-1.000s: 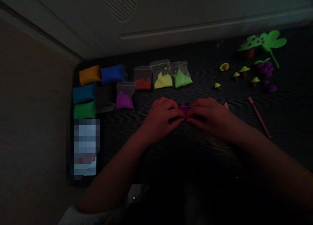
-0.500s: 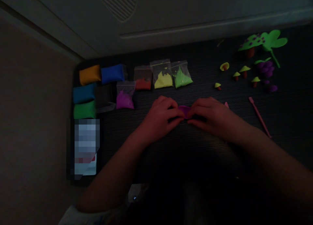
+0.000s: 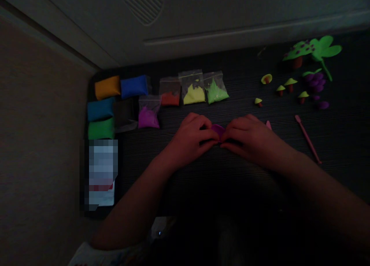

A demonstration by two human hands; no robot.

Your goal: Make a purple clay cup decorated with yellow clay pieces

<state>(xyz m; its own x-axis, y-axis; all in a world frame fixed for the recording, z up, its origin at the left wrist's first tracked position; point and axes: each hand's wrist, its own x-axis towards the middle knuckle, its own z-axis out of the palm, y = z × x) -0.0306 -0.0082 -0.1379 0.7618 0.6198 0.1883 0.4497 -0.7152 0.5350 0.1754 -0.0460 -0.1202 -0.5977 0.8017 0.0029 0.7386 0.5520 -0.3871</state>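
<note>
No lettering, label, brand, number or sign is readable anywhere.

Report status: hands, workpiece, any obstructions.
Left hand and right hand both pinching purple piece. Piece partly hidden by fingers. Pink tool off to the right, nothing seen blocking the hands.

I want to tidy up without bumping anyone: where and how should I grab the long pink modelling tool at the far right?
Pinch the long pink modelling tool mid-shaft, coming down from above, fingers across its long sides. It lies slantwise, slim and straight there; its near end sits close to the right forearm, so that end looks the worse choice.
</note>
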